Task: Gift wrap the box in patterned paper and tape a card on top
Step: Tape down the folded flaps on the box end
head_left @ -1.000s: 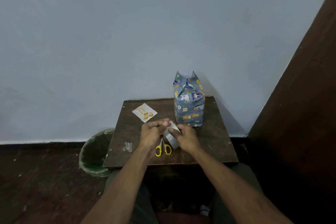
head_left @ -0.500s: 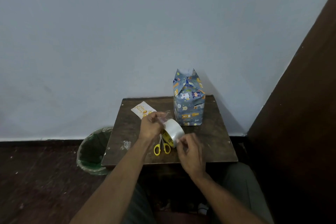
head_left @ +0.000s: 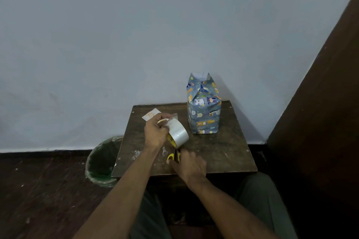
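Standing upright at the counter's [head_left: 223,153] far edge, the wrapped box [head_left: 204,110] is untouched. Left of the box, the tape roll [head_left: 177,134] is gripped by the left hand [head_left: 155,132], hiding part of the card [head_left: 150,114]. Nearer than the box, yellow scissors [head_left: 173,156] are pinched by the right hand [head_left: 189,165].
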